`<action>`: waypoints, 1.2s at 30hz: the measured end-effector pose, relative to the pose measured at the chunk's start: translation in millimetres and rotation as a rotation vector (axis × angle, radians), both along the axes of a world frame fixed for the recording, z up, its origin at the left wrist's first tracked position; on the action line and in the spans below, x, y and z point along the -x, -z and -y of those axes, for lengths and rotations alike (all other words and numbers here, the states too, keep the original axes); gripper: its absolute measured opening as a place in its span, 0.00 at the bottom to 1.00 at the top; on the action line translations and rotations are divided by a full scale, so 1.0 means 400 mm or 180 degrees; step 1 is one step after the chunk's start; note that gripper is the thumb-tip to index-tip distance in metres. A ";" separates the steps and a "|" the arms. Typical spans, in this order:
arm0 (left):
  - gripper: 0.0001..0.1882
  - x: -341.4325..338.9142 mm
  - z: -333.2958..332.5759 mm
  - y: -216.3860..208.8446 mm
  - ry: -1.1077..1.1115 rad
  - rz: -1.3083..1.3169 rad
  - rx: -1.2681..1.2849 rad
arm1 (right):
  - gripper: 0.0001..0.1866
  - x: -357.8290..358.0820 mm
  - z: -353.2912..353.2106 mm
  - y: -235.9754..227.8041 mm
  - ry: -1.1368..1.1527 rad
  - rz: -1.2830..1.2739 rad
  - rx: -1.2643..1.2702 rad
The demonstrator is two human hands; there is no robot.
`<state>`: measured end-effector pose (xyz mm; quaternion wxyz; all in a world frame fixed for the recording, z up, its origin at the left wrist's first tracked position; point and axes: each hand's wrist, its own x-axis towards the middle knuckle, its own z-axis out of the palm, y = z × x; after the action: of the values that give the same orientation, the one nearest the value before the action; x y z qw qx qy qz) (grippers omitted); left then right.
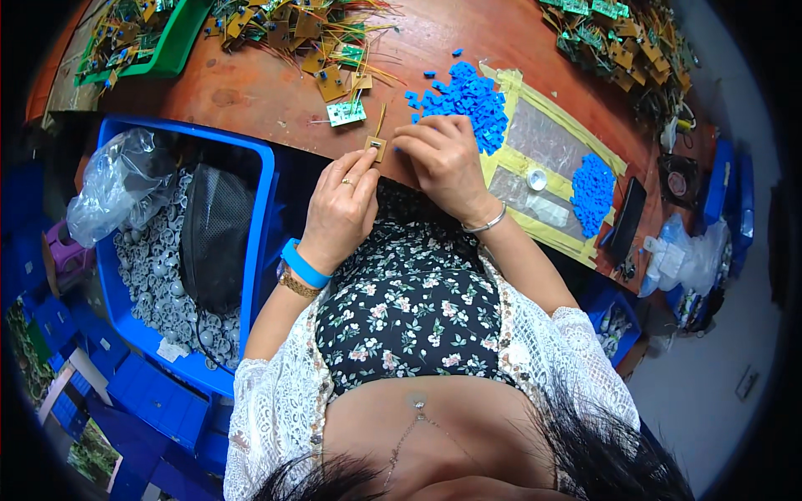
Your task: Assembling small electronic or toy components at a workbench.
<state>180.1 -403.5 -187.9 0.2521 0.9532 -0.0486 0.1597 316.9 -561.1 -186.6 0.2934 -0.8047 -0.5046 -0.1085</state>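
Note:
My left hand (pixel 342 200) is closed at the table's front edge, its fingertips pinching a small brown circuit board (pixel 380 144). A dark component sits on the board's face, and thin wires run up from its far side. Just to the right, my right hand (pixel 447 163) is closed with thumb and fingertips together, apart from the board. What it pinches, if anything, is too small to make out. Beyond the right hand lies a heap of small blue plastic pieces (pixel 468 100). A green-and-white circuit board (pixel 347 113) rests on the table beyond the left hand.
Wired boards (pixel 305 29) pile up at the back, beside a green tray (pixel 171 50); another pile (pixel 626 42) lies back right. Yellow tape (pixel 522 108) frames a clear sheet carrying a second blue heap (pixel 592 194). A blue bin (pixel 269 184) of grey parts stands left.

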 end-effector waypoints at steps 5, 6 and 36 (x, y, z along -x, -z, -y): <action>0.14 0.004 0.015 0.003 0.0031 -0.0047 -0.0057 | 0.05 0.024 0.007 -0.015 0.0448 -0.0153 -0.0028; 0.14 0.004 0.019 0.005 0.0036 -0.0043 -0.0055 | 0.05 0.029 0.001 -0.014 0.0492 -0.0182 0.0004; 0.20 0.003 0.047 0.022 -0.0217 -0.0014 -0.0399 | 0.07 0.033 -0.069 0.008 0.0458 -0.1268 -0.0196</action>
<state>179.0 -422.4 -196.6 0.1864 0.9686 -0.0254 0.1629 303.7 -533.5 -189.8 0.4033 -0.8348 -0.3744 0.0166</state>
